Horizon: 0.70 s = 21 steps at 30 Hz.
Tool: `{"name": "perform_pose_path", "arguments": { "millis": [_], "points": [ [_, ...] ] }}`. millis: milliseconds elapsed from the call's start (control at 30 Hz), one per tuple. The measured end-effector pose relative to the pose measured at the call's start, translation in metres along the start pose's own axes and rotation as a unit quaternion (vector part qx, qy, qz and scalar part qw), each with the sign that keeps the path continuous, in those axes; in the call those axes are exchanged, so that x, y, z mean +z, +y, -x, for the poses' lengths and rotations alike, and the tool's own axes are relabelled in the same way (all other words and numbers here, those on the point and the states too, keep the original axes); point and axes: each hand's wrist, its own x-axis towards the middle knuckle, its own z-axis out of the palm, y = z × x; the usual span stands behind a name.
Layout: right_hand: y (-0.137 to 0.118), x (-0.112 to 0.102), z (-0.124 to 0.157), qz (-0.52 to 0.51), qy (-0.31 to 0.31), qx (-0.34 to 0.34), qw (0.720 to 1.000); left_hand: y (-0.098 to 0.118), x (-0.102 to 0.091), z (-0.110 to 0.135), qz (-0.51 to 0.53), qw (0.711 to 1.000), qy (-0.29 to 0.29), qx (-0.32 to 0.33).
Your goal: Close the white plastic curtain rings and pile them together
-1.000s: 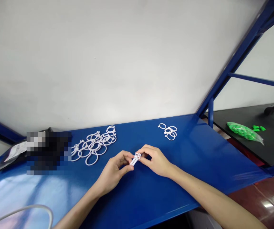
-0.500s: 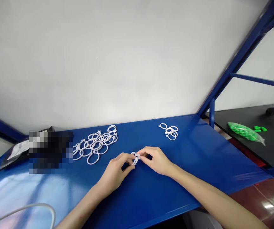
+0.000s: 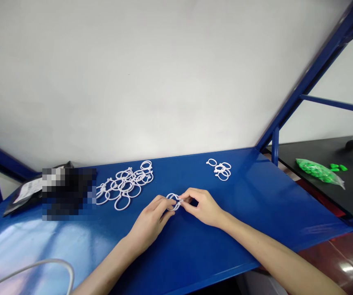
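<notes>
Between my two hands, just above the blue table, is a white plastic curtain ring [image 3: 172, 196] with a small clasp; it looks doubled, so whether it is one ring or two I cannot tell. My left hand [image 3: 152, 217] pinches its left and lower part between thumb and fingers. At the clasp side, my right hand [image 3: 203, 205] grips it with thumb and forefinger. To the left behind my left hand lies a loose pile of several similar white rings [image 3: 122, 201]. A smaller group of white rings [image 3: 223, 175] lies farther back on the right.
The blue table [image 3: 195, 254] runs back to a pale wall. Dark plastic packaging [image 3: 29, 192], partly pixelated, lies at left. A white cable [image 3: 41, 262] curves at lower left. Blue frame bars [image 3: 287, 108] rise at right, beyond them a bag of green pieces [image 3: 319, 173] on a black table.
The ring's loop shows more widely now between my hands, with my left fingers slightly shifted on it. The whole view has moved a little; both piles lie as before.
</notes>
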Motion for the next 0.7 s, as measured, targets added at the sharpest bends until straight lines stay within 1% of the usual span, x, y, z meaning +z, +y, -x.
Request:
{"name": "perform_pose_path", "arguments": {
  "millis": [167,400,600,700],
  "points": [
    [0.001,-0.002,-0.001,-0.002,-0.001,0.008,1.0,-0.001,-0.004,-0.002,-0.018,0.999,0.026,0.007],
    [0.0,-0.003,0.001,0.019,-0.019,-0.018,0.999,-0.002,-0.003,-0.002,-0.049,0.999,0.012,0.009],
    [0.002,-0.001,0.0,0.011,-0.009,0.026,1.0,-0.013,-0.004,-0.001,-0.14,0.99,0.018,-0.013],
    [-0.001,-0.002,0.0,-0.002,-0.002,0.041,0.999,-0.015,-0.006,-0.002,-0.178,0.983,0.035,-0.027]
  ]
}}
